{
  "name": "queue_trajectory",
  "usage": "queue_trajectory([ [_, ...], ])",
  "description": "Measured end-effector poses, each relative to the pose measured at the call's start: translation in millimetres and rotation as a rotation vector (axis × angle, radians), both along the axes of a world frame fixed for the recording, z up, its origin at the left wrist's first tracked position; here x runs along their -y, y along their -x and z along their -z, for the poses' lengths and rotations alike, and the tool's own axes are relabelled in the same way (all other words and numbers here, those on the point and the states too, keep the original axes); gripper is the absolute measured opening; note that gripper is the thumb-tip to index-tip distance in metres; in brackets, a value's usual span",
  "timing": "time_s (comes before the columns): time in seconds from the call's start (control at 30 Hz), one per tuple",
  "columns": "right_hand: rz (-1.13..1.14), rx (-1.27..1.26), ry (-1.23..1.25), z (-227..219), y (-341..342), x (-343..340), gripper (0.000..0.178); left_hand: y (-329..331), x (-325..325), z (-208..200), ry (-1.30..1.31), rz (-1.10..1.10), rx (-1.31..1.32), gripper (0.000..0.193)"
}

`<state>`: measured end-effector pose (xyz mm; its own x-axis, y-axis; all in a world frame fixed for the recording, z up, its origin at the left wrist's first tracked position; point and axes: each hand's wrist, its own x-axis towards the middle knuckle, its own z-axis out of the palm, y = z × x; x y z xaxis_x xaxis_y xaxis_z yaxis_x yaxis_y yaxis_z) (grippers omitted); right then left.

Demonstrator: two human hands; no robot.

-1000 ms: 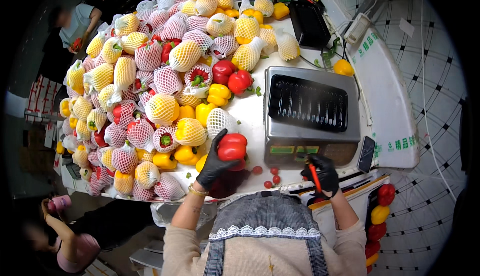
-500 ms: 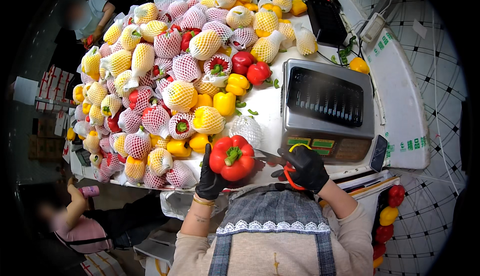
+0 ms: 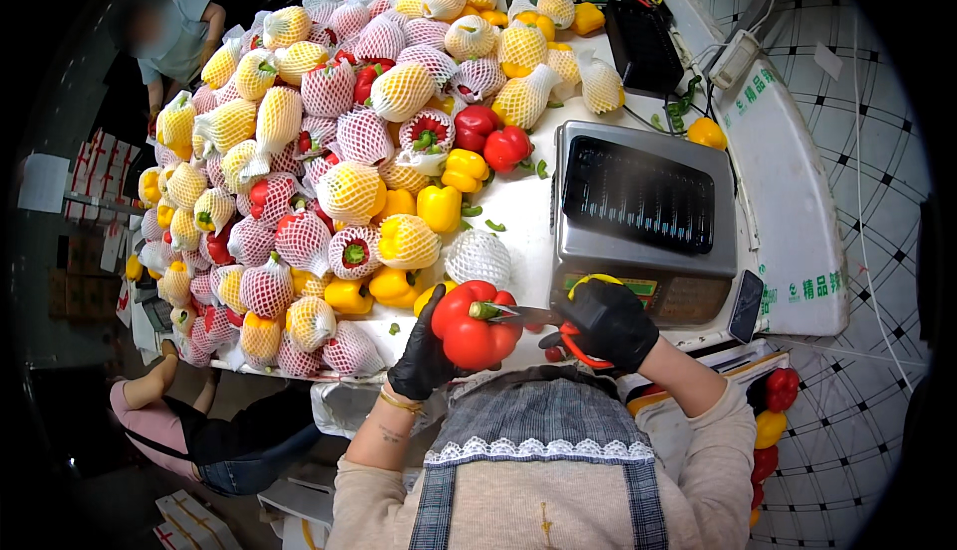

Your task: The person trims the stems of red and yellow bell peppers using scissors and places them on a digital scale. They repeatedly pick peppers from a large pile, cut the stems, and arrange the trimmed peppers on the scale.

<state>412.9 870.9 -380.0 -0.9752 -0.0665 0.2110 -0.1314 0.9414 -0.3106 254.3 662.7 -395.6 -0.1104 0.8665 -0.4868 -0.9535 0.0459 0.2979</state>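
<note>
My left hand (image 3: pixel 423 353), in a black glove, grips a red bell pepper (image 3: pixel 471 336) from its left side above the table's near edge. The pepper's green stem (image 3: pixel 485 311) points to the right. My black-gloved right hand (image 3: pixel 612 325) is closed on scissors with orange and yellow handles (image 3: pixel 588 348). Their metal blades (image 3: pixel 526 317) reach left and lie at the stem. The fingers of my right hand partly hide the handles. Just beyond the pepper sits a crumpled white foam net (image 3: pixel 478 259).
A heap of red and yellow peppers in foam nets (image 3: pixel 361 193) covers the left of the table. A scale (image 3: pixel 646 221) with a black tray stands at right, a phone (image 3: pixel 745 307) near its corner. Green stem scraps (image 3: pixel 495 225) lie between. Two people are at left.
The scissor blades have moved from beside the pepper onto its stem. The pepper has turned so the stem points right. The person at lower left has shifted.
</note>
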Motion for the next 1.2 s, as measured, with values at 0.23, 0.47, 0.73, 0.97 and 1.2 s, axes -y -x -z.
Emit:
queue_trajectory([
  [0.23, 0.062, 0.32, 0.01, 7, -7, 8, 0.038, 4, 4, 6, 0.043, 0.047, 0.007, 0.077],
  [0.47, 0.122, 0.243, 0.111, 23, -14, 22, 0.033, -30, 4, -2, 0.075, -0.191, -0.393, 0.079],
  [0.73, 0.092, 0.167, 0.047, 2, -12, 37, 0.026, -26, 23, 10, 0.168, -0.324, -0.498, 0.073],
  [0.97, -0.037, 0.015, 0.149, 34, -13, 30, 0.027, -10, 21, 16, 0.15, -0.255, -0.446, 0.074],
  [1.2, 0.049, 0.016, 0.651, 31, -3, 3, 0.023, -1, 25, 21, 0.065, -0.35, -0.168, 0.074],
])
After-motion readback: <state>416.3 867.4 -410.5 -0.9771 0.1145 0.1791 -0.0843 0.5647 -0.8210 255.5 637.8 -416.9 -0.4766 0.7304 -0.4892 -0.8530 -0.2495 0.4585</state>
